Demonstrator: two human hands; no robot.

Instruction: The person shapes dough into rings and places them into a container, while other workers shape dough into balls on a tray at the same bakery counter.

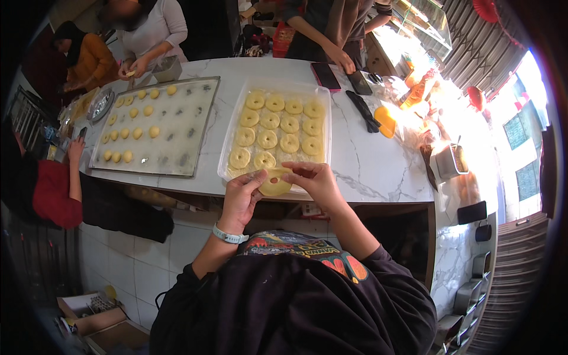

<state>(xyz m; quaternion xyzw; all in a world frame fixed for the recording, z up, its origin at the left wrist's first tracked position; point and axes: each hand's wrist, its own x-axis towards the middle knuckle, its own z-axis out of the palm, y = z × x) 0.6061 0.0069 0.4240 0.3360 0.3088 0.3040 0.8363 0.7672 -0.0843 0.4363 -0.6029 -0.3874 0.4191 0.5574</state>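
Between my two hands is a ring of pale yellow dough point(274, 187) with a small hole in its middle, held over the near edge of a tray. My left hand point(241, 195), with a light watch band on its wrist, grips the ring's left side between thumb and fingers. On the other side my right hand point(313, 178) pinches the ring's upper right. Just beyond lies the white plastic tray point(228, 139), carrying rows of similar dough rings point(270, 121) laid flat. The tray's near edge is partly behind my hands.
Left of the tray, a metal sheet point(183, 127) carries several dough balls point(137, 134). Phones point(359, 83), a black strap-like item point(362, 110) and a yellow tool point(386, 121) lie at the right. A metal container point(448, 161) stands farther right. Other people stand around the marble-patterned table point(378, 160).
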